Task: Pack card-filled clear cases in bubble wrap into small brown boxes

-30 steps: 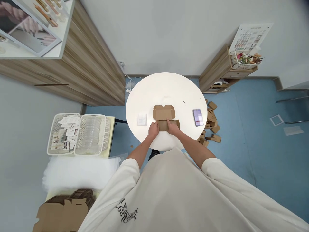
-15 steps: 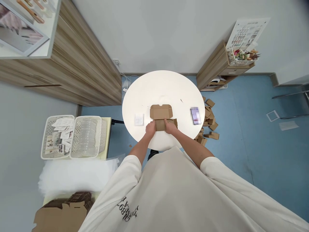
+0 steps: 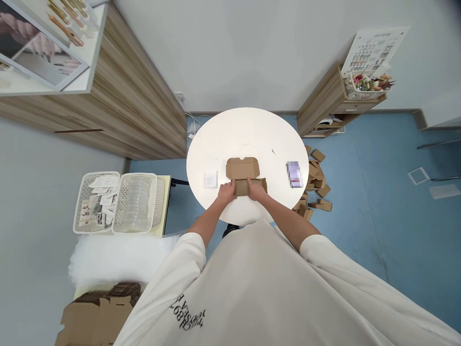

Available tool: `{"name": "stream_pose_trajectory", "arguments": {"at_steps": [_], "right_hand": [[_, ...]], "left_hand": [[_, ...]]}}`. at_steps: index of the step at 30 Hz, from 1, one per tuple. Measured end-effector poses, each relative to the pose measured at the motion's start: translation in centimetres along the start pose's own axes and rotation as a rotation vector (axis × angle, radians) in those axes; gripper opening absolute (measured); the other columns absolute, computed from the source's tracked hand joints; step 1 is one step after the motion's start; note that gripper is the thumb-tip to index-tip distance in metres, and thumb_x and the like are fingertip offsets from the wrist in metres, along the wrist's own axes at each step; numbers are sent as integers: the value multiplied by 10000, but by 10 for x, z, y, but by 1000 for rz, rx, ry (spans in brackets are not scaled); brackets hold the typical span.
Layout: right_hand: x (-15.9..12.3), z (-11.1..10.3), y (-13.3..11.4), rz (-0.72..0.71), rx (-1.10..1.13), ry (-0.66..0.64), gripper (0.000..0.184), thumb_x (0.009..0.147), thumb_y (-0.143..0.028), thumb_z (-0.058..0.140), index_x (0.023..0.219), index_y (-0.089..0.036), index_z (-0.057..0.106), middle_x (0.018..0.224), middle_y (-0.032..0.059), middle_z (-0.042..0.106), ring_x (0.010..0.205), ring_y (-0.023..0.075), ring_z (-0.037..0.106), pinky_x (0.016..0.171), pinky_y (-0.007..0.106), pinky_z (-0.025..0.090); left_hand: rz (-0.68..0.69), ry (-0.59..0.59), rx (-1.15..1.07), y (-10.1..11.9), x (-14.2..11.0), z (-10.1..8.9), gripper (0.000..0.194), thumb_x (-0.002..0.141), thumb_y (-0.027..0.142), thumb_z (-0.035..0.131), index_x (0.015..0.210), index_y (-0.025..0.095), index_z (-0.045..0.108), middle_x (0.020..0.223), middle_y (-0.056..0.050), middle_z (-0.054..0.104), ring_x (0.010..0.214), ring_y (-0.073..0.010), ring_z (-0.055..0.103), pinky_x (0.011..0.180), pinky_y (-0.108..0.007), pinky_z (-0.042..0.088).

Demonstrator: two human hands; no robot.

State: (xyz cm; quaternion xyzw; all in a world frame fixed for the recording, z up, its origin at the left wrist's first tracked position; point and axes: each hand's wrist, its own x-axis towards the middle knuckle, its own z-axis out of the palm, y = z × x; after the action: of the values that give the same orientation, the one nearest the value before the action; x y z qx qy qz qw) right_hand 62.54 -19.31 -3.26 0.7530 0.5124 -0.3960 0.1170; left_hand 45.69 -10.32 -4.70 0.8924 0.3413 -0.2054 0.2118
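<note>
A brown cardboard box (image 3: 242, 187) lies on the white oval table (image 3: 248, 129), its lid flap (image 3: 242, 168) folded out flat toward the far side. My left hand (image 3: 226, 191) grips the near left end of the box, fingers bent over its edge. Around the right part, my right hand (image 3: 256, 190) is closed with the thumb on the inside. A small side flap sticks out at the right end. To the left of the box rests a flat, clear-white square packet (image 3: 211, 179). A blurred purple item (image 3: 294, 174) lies near the table's right edge.
Folded cardboard boxes (image 3: 316, 178) are heaped on the floor to the right. At the left, a side table holds white baskets (image 3: 97, 202) of papers and clear plastic trays (image 3: 136, 204), white film sheets (image 3: 115, 259) and flat cardboard (image 3: 95, 322). Wooden cabinets (image 3: 144, 91) stand behind.
My left hand has shifted slightly onto the box's left edge, with its fingers now further over it. The right hand stays on the box. The whole view has moved a little.
</note>
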Motion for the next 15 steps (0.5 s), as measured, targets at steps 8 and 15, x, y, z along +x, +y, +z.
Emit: {"name": "stream_pose_trajectory", "arguments": {"at_steps": [8,15], "right_hand": [[-27,22,21,-67,77,233,798,960,-300,503,1629,-173,87,1434,176,509,1302,317,465,1051,409,378],[-54,54,66,144,154,543,707,912,-234,504,1575,-218,261,1551,152,334,1388,325,345,1113,463,331]], "left_hand": [[-3,-34,54,2,6,-2,1077,760,348,842,1571,114,173,1265,-240,624,1225,-370,579,1001,-410,401],[20,-28,110,1,12,3,1101,756,360,854,1577,88,171,1250,-240,633,1167,-360,609,971,-402,407]]}}
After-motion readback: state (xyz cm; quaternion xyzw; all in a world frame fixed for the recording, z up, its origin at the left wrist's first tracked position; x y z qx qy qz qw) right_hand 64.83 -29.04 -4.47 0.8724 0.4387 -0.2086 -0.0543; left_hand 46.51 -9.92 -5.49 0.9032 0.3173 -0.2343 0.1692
